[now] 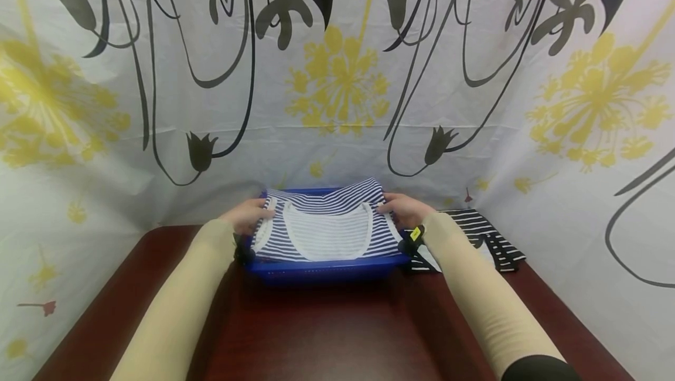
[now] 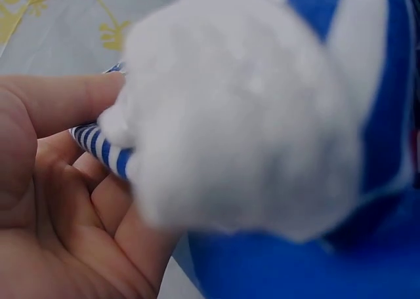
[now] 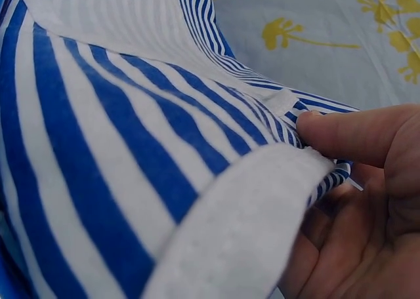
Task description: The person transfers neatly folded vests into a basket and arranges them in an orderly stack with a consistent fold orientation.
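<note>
A blue-and-white striped sleeveless top with white trim lies spread over a blue basket. At its left upper edge my left hand pinches the cloth between thumb and fingers. The right hand pinches the opposite upper edge. In the left wrist view, a blurred white trim bulges in front of the left hand's fingers and hides part of the grip. In the right wrist view, the right thumb presses on the striped cloth beside a white trimmed edge.
A black-and-white striped garment lies on the table right of the basket, partly behind my right forearm. The dark red table has a raised border at its sides. A floral curtain hangs close behind the basket.
</note>
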Tool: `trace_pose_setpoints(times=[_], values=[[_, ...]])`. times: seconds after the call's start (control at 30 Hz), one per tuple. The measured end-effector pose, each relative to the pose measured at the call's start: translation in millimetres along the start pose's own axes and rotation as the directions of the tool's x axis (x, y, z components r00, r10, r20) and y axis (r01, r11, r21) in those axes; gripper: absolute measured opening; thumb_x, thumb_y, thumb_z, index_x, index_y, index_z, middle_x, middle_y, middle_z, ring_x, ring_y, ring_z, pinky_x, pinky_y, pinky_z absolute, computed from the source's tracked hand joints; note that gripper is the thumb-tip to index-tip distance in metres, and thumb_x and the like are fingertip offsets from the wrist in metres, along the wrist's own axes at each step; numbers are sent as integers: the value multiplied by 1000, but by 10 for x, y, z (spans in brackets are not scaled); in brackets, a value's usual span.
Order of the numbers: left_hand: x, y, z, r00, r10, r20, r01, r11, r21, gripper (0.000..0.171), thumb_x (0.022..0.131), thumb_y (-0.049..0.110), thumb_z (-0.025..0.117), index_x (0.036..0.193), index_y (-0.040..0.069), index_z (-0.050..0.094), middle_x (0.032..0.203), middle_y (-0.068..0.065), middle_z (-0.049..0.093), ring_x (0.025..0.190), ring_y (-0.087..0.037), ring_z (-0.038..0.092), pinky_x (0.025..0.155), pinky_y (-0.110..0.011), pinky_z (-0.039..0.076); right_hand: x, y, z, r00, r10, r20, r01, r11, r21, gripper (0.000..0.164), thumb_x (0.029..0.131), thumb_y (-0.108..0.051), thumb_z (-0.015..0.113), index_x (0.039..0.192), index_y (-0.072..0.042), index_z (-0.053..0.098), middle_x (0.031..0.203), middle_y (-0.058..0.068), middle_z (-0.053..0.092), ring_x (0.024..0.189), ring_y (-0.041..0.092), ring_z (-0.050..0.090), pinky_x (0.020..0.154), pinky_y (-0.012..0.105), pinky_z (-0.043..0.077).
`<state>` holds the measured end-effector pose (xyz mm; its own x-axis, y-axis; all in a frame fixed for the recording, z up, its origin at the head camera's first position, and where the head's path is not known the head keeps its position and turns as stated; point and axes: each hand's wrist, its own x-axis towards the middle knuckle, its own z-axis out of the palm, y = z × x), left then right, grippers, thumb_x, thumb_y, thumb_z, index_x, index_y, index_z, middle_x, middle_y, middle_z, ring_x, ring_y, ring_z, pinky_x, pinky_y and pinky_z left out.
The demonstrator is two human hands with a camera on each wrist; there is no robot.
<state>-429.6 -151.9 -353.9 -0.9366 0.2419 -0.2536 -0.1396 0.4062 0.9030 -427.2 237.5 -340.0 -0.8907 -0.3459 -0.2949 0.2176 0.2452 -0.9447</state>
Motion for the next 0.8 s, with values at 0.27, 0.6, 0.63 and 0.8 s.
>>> trace_pose_setpoints(times=[0.27,0.6,0.63,0.8], values=[[9,14,30,1000,5,28,-5,1000,-1,47,101,14,48,145,-1,37,104,-15,66,80,-22,66,72,-37,55,27,9,12,1000,15,-15,-16,1000,-17,67,101,-3,42,156,-9,4,139,21,40,108,28,52,91,44,46],[29,14,52,1000,-6,21,5,999,51,55,100,13,51,148,-3,30,110,-17,62,82,-21,63,74,-36,54,69,53,38,999,41,-18,-41,999,-22,66,101,-3,43,156,-7,7,137,21,39,110,30,49,95,48,43],[27,12,53,1000,3,23,-4,998,70,56,100,13,50,148,-4,28,111,-18,61,82,-21,63,74,-37,54,72,59,38,999,41,-21,-41,999,-27,65,101,-3,43,156,-7,8,137,20,40,110,30,49,94,48,43],[12,24,71,1000,6,-11,-5,993,119,57,100,15,51,149,-4,28,117,-19,59,87,-22,63,78,-38,54,85,94,34,999,37,-40,-38,999,-38,66,101,-4,44,156,-7,9,139,21,39,109,30,51,91,46,46]])
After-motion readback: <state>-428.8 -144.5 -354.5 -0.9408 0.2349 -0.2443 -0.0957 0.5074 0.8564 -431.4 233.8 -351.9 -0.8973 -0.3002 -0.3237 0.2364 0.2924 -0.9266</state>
